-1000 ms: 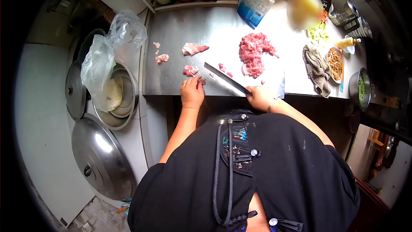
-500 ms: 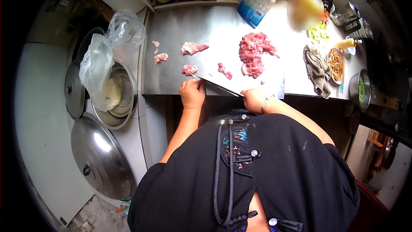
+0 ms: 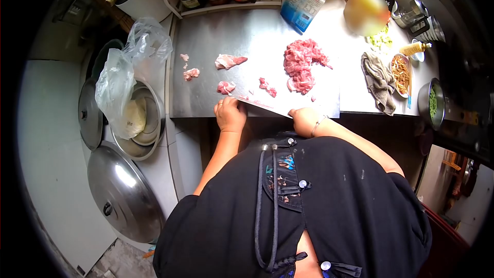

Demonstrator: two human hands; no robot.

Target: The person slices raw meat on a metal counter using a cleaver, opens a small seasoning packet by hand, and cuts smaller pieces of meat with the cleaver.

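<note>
My right hand (image 3: pixel 304 122) is closed round the handle of a kitchen knife (image 3: pixel 263 106), at the near edge of a metal cutting board (image 3: pixel 206 31). Its blade slants up and left, with small reddish bits along it. Close to the tip, my left hand (image 3: pixel 230 115) has its fingers curled; what they hold, if anything, is hidden. A small lump of meat (image 3: pixel 226 87) lies just beyond them, and a larger piece of meat (image 3: pixel 230 61) farther back. Several scraps (image 3: pixel 191 74) lie to the left. On the right is a pile of sliced meat (image 3: pixel 303 64).
A grey cloth (image 3: pixel 379 82) and a plate of shredded food (image 3: pixel 400 74) with chopsticks lie right of the board. A blue and white packet (image 3: pixel 302 9) stands at the back. On the left are a plastic bag (image 3: pixel 116 82), a steel basin (image 3: pixel 159 123) and a large lid (image 3: pixel 123 190).
The knife blade has tilted, so more of its broad face shows. Both hands stay almost in place. The whole view has shifted slightly.
</note>
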